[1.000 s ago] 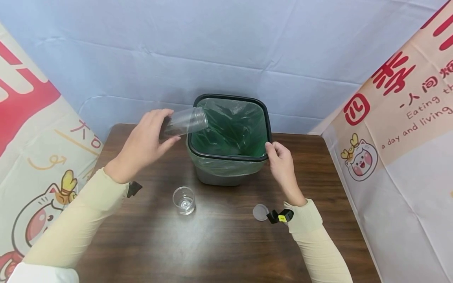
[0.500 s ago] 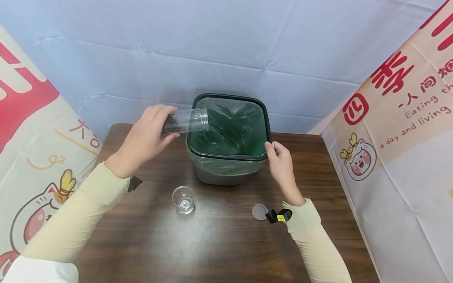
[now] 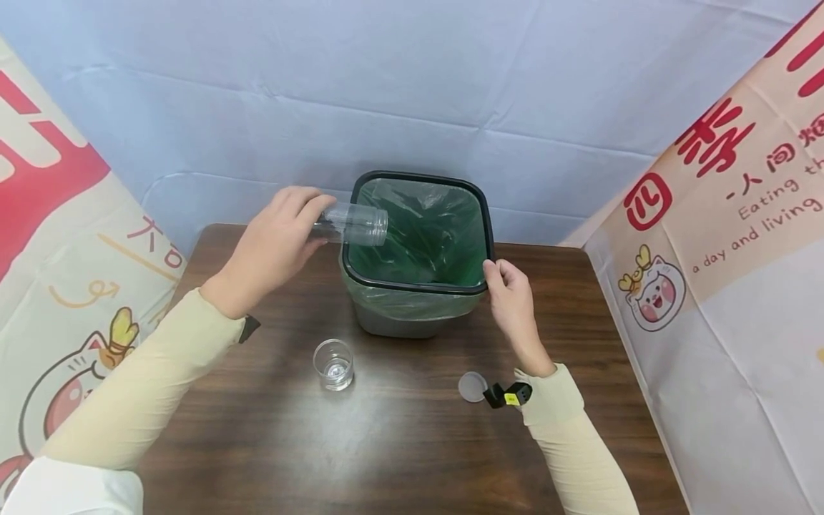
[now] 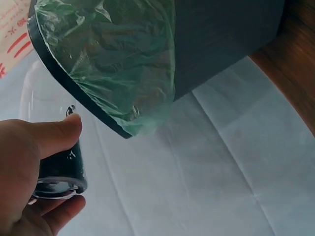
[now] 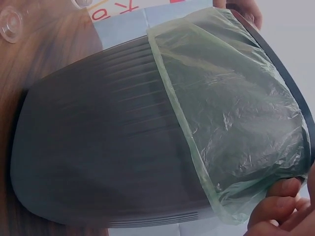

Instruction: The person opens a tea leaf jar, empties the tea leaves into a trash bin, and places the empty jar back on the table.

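A clear jar lies almost level, its mouth over the left part of a grey trash bin. My left hand grips it near its base, thumb below and fingers above. Something dark fills the base end of the jar in the left wrist view; its kind is unclear. A translucent green trash bag lines the bin, folded over the black rim. At the bin's near right corner, my right hand pinches the rim and bag edge. The right wrist view shows its curled fingers against the bag.
In front of the bin, a small clear cup stands on the brown wooden table. A round translucent lid lies by the right wrist. Pale cloth hangs behind, with printed sheets at both sides.
My left hand has shifted slightly right, bringing the jar farther over the bin. The jar's mouth has dipped from tilted upward to slightly downward. My right hand stays at the rim.
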A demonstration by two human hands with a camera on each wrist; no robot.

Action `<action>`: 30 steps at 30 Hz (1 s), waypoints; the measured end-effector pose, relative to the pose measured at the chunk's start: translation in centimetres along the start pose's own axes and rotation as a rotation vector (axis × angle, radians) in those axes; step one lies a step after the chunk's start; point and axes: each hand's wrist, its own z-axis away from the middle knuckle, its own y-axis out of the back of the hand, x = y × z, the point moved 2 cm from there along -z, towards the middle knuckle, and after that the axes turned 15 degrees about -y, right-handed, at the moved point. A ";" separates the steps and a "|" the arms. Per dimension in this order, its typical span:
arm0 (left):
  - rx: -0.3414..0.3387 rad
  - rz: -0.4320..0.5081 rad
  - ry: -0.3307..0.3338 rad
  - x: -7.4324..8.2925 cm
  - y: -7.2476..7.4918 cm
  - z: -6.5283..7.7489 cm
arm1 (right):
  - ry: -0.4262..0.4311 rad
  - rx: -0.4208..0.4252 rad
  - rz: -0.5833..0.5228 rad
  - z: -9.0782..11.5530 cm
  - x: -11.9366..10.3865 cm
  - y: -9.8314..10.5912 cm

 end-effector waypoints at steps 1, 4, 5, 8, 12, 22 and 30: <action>0.003 -0.008 -0.014 0.0 0.0 -0.1 | -0.001 0.002 0.000 0.0 0.0 0.0; 0.016 -0.026 -0.049 -0.1 0.0 -0.4 | 0.004 0.002 -0.001 0.0 0.1 0.1; 0.021 -0.033 -0.059 -0.1 0.0 -0.4 | 0.004 0.001 -0.003 0.0 0.1 0.1; 0.036 -0.045 -0.072 -0.1 -0.1 -0.5 | 0.011 -0.007 -0.006 0.0 0.2 0.0; 0.040 -0.068 -0.082 -0.2 -0.3 -0.6 | 0.014 -0.013 -0.013 -0.1 0.2 0.0; 0.040 -0.111 -0.118 -0.5 -0.5 -1.0 | 0.007 -0.008 -0.018 0.1 0.0 -0.1; 0.057 -0.139 -0.186 -0.5 -0.4 -1.7 | 0.007 -0.001 -0.012 0.2 -0.1 -0.1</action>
